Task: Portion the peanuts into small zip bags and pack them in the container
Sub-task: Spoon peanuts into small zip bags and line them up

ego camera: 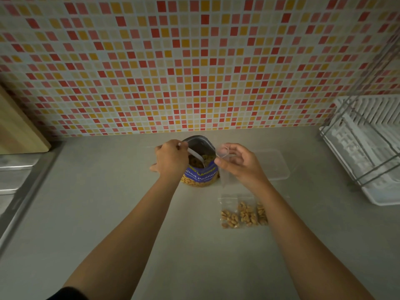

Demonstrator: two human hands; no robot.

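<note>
Three filled zip bags point(243, 213) are seen lying near on the counter point(129, 213), a fourth, empty bag point(224, 172) is pinched by the right hand point(242, 165), a spoon point(195, 155) is gripped by the left hand point(172, 158) inside the peanut packet point(201, 169), and the clear container point(276, 165) at far right appears unpacked.

home kitchen: tiled backsplash point(194, 61), dish rack point(365, 146)

Spoon point(195, 155) bowl is sunk in the peanut bag point(200, 171), load unreadable. The left hand point(172, 158) covers the bag's left side and label start. Empty zip bag point(224, 176) pinched by the right hand point(242, 163) has a faint outline. Right forearm point(281, 213) hides part of the rightmost filled bag point(261, 214). Dish rack point(365, 144) at the counter point(129, 191)'s right edge and board point(17, 131) at its left edge are cropped.
</note>
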